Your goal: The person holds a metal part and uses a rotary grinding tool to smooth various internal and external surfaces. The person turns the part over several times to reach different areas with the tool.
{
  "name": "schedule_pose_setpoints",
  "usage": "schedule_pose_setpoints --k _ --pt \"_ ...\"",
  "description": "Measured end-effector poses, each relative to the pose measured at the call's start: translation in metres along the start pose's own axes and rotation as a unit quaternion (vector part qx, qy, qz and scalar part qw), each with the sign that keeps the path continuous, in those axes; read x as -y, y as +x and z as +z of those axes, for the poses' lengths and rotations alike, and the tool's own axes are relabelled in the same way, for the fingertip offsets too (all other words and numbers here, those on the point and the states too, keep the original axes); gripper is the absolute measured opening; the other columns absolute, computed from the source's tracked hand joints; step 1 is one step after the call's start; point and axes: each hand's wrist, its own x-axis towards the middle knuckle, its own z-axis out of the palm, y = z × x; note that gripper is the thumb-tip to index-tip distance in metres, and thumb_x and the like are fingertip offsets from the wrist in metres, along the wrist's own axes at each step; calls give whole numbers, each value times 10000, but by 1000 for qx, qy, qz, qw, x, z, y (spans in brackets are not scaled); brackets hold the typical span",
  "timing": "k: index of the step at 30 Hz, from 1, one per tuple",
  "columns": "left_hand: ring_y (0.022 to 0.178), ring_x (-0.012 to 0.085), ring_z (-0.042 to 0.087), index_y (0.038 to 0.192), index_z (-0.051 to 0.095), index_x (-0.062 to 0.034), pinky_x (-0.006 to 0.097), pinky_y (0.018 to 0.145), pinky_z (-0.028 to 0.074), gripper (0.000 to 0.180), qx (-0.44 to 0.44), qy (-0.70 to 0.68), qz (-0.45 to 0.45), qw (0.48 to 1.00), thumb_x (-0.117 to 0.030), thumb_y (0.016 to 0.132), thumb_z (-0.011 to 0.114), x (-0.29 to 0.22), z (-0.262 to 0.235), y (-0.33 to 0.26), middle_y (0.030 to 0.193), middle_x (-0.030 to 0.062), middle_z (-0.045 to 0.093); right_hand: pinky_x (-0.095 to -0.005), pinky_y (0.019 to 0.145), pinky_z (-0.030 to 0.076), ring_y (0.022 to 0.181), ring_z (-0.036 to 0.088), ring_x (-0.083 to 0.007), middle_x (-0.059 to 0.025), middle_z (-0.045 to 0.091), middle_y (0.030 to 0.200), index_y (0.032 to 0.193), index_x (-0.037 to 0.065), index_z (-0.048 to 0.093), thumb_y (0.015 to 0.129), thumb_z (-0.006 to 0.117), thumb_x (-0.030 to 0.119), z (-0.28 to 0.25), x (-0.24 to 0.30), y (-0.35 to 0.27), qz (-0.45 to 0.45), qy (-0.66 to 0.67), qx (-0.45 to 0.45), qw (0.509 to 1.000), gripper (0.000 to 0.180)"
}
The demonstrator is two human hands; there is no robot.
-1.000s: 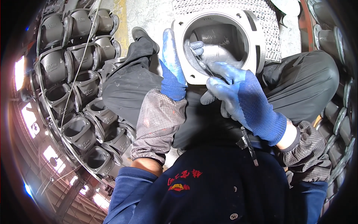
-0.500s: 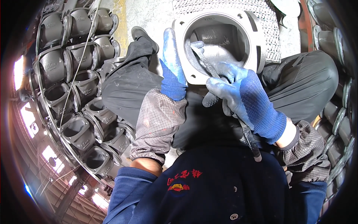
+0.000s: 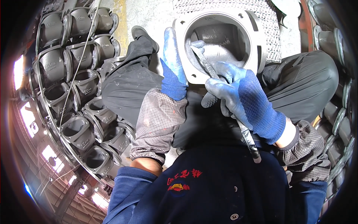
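Note:
A grey metal pipe-like casting (image 3: 215,79) with a squarish flange and a wide round bore faces me between my knees. My left hand (image 3: 173,56), in a blue glove, lies stretched along the flange's left side, touching it. Its lower part is hidden. My right hand (image 3: 238,89), also gloved in blue, is closed around a long thin hand tool (image 3: 250,143). The tool's dark, wrapped-looking shaft slants up-left into the bore. Near its far tip shows a small pale-blue end that I cannot make out. The other end points down toward my shirt.
Several similar grey castings (image 3: 52,65) are stacked in rows at the left, with a thin cord (image 3: 80,56) across them. More castings (image 3: 328,43) stand along the right edge. A white perforated mat (image 3: 272,41) lies behind the casting. My bent legs (image 3: 130,82) flank it.
The tool has turned slightly in my right hand, and its lower end has shifted a little down. My left hand and the casting stay nearly in place.

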Motion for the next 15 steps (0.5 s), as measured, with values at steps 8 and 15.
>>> schedule_pose_setpoints --k 8,15 --pt "1010 216 563 1277 362 22 312 847 518 487 4 -35 6 999 -361 985 291 6 -7 2 1156 173 502 -191 397 406 425 501 -85 -96 640 687 1273 -113 379 864 546 165 7 7 -1 -18 0 31 999 523" --pt "1018 237 551 1266 399 -6 335 867 507 509 -11 -98 -68 993 -409 960 348 0 1 4 1182 167 496 -192 405 437 458 545 -96 -103 645 699 1322 -68 353 893 499 197 -5 4 7 -88 -128 107 982 525"
